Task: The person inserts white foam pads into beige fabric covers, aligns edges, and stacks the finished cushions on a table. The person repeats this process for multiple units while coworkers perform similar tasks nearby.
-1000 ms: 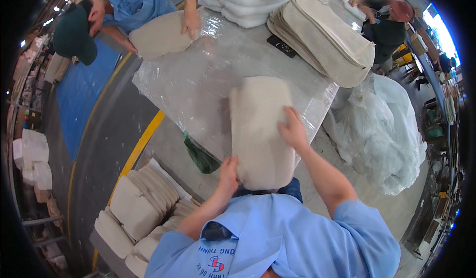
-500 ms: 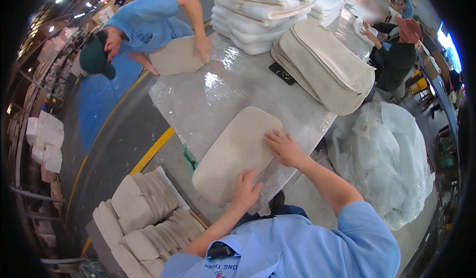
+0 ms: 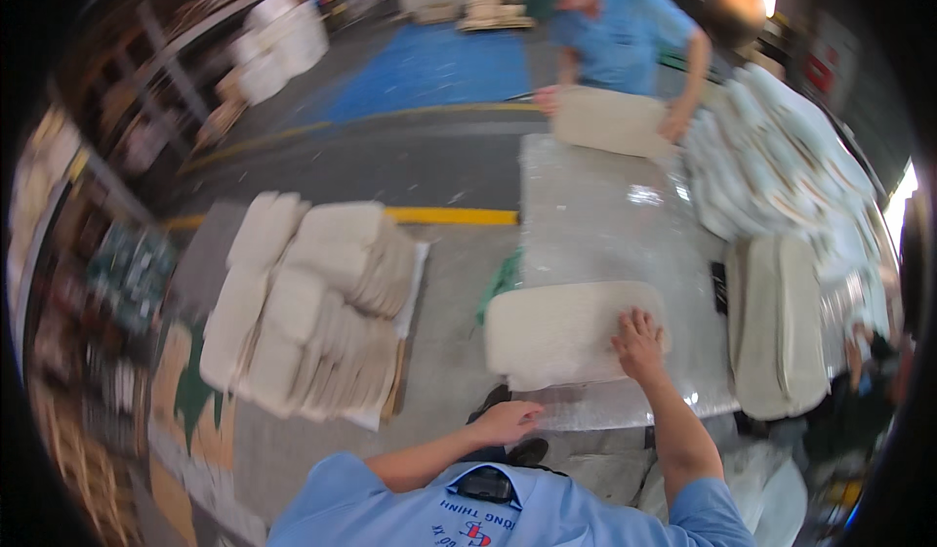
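A beige rectangular pad with rounded corners (image 3: 556, 327) lies across the near end of the table (image 3: 605, 225). My right hand (image 3: 639, 347) rests on the pad's right part, open and with its fingers spread. My left hand (image 3: 508, 422) is just off the pad's near edge, by the table's front corner; its fingers are loosely extended and slightly blurred, with nothing seen in them. At the table's far end a co-worker in a blue shirt (image 3: 630, 35) has both hands on a similar beige pad (image 3: 615, 122).
Stacks of beige pads (image 3: 322, 303) sit low on the left. More beige pads (image 3: 776, 323) are piled on the table's right side, beside a small black object (image 3: 719, 286). Behind them leans a tall stack of white padding (image 3: 771, 157). Clear plastic (image 3: 771, 493) lies low at the right.
My view has swung to the left, bringing the floor stacks fully in. My left hand has come off the pad; my right hand stays on it. The co-worker's pad has been lifted or shifted.
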Tool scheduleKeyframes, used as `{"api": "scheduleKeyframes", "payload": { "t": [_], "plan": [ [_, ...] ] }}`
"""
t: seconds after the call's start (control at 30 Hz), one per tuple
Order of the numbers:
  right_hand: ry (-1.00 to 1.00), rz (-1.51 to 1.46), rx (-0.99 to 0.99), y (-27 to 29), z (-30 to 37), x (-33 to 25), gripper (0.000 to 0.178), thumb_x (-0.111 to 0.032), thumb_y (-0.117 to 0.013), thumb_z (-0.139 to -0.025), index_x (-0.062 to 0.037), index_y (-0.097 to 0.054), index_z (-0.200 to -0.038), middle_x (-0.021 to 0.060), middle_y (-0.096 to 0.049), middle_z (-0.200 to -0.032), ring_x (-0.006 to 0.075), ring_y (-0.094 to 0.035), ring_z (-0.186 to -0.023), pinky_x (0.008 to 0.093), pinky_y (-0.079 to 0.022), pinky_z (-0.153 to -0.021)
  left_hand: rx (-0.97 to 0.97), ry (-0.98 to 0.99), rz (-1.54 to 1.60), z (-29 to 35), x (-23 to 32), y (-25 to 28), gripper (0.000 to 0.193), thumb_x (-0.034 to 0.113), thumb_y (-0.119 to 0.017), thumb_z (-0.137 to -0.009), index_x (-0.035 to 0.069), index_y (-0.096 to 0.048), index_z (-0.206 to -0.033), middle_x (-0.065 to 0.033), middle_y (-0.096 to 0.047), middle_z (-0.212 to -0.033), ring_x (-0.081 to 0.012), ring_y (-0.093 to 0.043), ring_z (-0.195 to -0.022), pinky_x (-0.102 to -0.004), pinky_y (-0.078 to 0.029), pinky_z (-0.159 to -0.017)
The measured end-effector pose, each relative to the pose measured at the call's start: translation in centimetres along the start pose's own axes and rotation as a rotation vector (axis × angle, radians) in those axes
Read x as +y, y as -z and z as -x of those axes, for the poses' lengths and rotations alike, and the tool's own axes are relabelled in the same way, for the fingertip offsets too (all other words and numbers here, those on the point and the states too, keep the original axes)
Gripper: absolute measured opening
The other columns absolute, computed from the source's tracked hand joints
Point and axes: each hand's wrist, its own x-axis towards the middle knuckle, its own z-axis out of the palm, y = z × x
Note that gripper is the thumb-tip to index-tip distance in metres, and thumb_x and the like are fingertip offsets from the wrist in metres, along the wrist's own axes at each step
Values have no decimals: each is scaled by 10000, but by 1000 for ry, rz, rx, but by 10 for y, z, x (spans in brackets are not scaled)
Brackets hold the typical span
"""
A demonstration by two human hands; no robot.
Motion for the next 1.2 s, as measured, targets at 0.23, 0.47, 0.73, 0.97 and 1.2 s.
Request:
{"api": "scheduleKeyframes", "payload": {
  "t": [0.23, 0.47, 0.73, 0.97, 1.2],
  "plan": [
    [11, 124, -102, -26, -10, -2, 792, -493, -566, -1048, -218, -243, -1716, 132, -201, -1782, 398, -126, -1645, 680, -94, -1277, 695, 995, 476, 224, -111, -21, 277, 311, -692, -953, 76, -730, -1095, -105, -719, -883, -223, -680, -729, -390, -522, -617],
    [60, 383, -18, -48, -19, 18, 747, -523, -470, -1098, -197, -215, -1720, 143, -205, -1776, 407, -185, -1627, 705, -238, -1228, 932, 1308, 615, 393, -141, -120, 181, 181, -613, -911, 34, -700, -850, -105, -657, -725, -233, -659, -677, -410, -492, -591],
    [377, 312, 122, -67, -53, 29, 704, -484, -415, -1128, -156, -209, -1716, 223, -250, -1740, 425, -223, -1607, 624, -252, -1258, 641, 1401, 1875, 456, -69, -275, 330, 458, -656, -1002, 186, -717, -1179, -24, -718, -995, -208, -683, -804, -386, -517, -629],
    [260, 49, 62, -37, -15, -2, 602, -253, -589, -1085, -109, -400, -1637, 211, -399, -1671, 339, -394, -1547, 439, -356, -1242, 863, 1904, 1345, 539, 5, -297, 290, 337, -670, -986, 103, -693, -1156, -81, -718, -966, -262, -683, -685, -431, -513, -571],
    [165, -346, 157, -67, 129, -38, 355, -161, -708, -983, -107, -696, -1333, 149, -700, -1303, 334, -682, -1112, 426, -556, -951, 902, 1332, 990, 474, -98, -231, 355, 244, -706, -973, 89, -664, -1290, -83, -733, -970, -196, -721, -858, -340, -548, -685]
  ]
}}
